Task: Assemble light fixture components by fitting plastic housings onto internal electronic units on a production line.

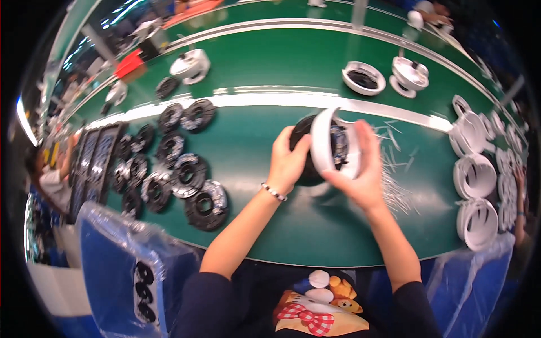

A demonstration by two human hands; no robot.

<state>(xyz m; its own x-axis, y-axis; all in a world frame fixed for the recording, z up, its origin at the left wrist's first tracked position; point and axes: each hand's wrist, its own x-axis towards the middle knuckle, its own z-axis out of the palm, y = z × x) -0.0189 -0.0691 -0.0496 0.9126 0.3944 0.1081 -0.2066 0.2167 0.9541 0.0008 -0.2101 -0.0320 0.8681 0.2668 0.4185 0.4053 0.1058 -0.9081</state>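
Observation:
Above the green table, a white round plastic housing is tilted on its side, its opening facing right. Inside it, dark parts and what looks like a circuit board show. My right hand grips the housing's right rim, thumb below and fingers along the far side. A black round part sits against the housing's left side, with my left hand closed on it. My left thumb reaches toward the white housing. Whether the two parts are joined or only touching I cannot tell; motion blurs both slightly.
Several black ring-shaped parts lie at the left, beside a dark tray. White thin strips are scattered right of my hands. White housings line the right edge. Beyond runs a green conveyor belt carrying white assemblies. Blue bins flank me.

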